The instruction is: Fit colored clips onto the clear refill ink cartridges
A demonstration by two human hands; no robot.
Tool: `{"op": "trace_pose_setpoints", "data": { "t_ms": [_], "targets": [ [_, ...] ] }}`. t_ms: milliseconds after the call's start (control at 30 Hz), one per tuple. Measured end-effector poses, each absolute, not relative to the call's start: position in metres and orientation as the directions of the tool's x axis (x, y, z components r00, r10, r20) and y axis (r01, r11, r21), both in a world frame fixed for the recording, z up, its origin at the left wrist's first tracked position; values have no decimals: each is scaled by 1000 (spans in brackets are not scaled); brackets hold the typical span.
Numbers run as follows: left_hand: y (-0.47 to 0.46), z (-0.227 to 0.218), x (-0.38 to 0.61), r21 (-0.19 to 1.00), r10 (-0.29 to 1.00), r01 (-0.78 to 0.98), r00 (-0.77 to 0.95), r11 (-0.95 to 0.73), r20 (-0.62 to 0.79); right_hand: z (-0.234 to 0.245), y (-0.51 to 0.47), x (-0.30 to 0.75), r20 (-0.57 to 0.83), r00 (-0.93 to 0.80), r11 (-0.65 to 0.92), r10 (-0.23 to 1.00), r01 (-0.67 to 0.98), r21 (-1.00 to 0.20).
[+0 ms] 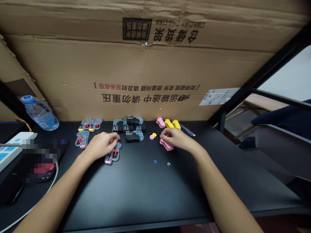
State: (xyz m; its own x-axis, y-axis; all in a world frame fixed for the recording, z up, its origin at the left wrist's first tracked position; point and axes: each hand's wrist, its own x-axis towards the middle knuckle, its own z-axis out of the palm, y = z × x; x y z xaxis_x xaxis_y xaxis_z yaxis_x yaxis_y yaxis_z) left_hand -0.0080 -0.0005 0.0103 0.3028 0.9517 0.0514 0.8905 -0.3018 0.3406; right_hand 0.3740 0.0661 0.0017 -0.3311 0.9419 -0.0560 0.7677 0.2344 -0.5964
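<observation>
From my distant seat I am resting my half-curled left hand (103,143) by a clear plastic, pink-ended toy pistol (109,158), left, and bending my right hand (177,138) over a pink plastic piece (167,145), right, neither hold being clear, yellow plastic pieces (176,124) lying beyond.

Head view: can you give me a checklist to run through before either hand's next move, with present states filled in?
1. Right hand at the pink plastic piece: ok, its fingers overlap the upper end.
2. Right-hand grip secure: cannot tell, the hand hides the contact.
3. Left hand near the clear plastic toy with a pink end: ok, though contact is unclear.
4. Small pink ring and small yellow ring in sight: ok, both left of the right hand.
5. Black tabletop free of loose bits: not ok, a small blue disc and a small whitish bit lie there.
6. Clear water bottle capped: ok.
</observation>
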Motion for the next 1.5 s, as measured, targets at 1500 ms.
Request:
{"op": "trace_pose_setpoints", "data": {
  "t_ms": [1500],
  "targets": [
    [-14, 9, 14, 276, 872, 836, 403, -474, 279, -2, 28, 300, 186, -636, 615, 748, 560, -555]
  ]
}}
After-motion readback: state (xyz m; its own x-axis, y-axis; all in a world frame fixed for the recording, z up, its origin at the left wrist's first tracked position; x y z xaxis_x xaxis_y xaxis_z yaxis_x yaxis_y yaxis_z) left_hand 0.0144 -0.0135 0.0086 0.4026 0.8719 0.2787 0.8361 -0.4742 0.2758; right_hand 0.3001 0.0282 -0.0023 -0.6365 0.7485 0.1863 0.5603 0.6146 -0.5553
